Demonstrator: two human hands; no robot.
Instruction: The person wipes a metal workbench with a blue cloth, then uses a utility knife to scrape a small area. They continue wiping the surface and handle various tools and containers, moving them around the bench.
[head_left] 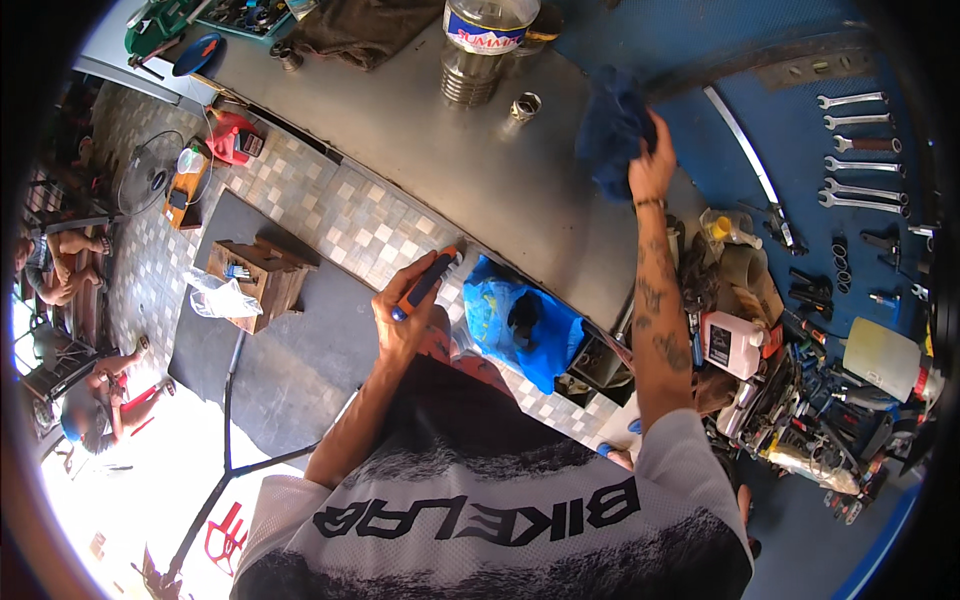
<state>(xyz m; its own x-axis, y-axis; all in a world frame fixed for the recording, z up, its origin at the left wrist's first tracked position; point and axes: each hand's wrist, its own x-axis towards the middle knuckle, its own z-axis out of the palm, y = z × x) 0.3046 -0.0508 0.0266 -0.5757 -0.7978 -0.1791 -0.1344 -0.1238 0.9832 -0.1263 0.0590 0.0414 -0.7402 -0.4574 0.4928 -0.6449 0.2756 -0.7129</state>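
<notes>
A person in a black-and-white short-sleeved jersey works at a long, grey metal-topped bench [430, 150], both hands occupied. The left hand [398, 332], in front of the bench's near edge, has its fingers wrapped around a slim orange-and-black handled tool [424, 284]; the tool's far end points toward that edge. At the right end of the bench, the tattooed arm reaches out and the right hand [650, 170] grasps a crumpled dark blue cloth [610, 125] with bent fingers; whether the cloth presses on the metal cannot be told.

To the cloth's left stand a small shiny metal cylinder [525, 106] and a clear, ribbed plastic bottle [472, 78] with a coloured label. A rumpled brown cloth [365, 30] lies farther left on the bench. Below the near edge sits a bright blue plastic bag [550, 345]. A column of steel wrenches [862, 165] hangs on the blue panel at right, above a pink plastic jug [735, 345] among crowded tools.
</notes>
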